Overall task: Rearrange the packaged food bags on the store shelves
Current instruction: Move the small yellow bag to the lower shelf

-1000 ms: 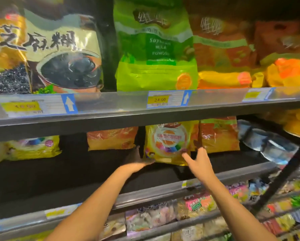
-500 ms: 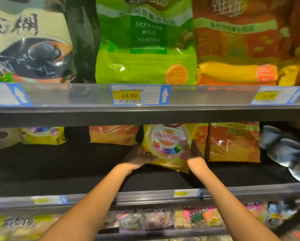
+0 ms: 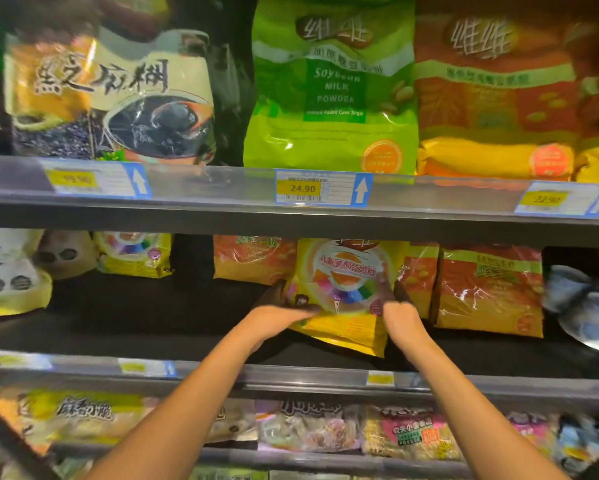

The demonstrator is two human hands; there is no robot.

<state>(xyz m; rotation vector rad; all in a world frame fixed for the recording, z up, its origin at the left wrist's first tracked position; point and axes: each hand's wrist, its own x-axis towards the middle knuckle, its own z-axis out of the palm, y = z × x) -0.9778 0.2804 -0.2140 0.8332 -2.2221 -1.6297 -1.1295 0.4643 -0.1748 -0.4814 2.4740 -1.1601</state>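
Observation:
A yellow bag with a rainbow wheel print [image 3: 346, 292] stands tilted on the dark middle shelf [image 3: 152, 327]. My left hand [image 3: 277, 315] grips its lower left edge, fingers curled round the side. My right hand [image 3: 400, 315] grips its lower right side, thumb on the front. The bag's bottom right corner hangs toward the shelf's front edge. Orange bags [image 3: 253, 258] [image 3: 490, 289] stand behind it on either side.
The upper shelf holds a black sesame bag [image 3: 118, 98], a green soybean milk powder bag [image 3: 332, 88] and orange bags [image 3: 499, 91]. At the left of the middle shelf stands another yellow bag [image 3: 135, 254]. Blue-grey packs [image 3: 582, 299] lie at right. Snack packs [image 3: 312, 427] fill the lower shelf.
Both hands reached in and closed on the yellow rainbow bag. The bag has come forward and lower, tilting toward me. The view shifted left and up.

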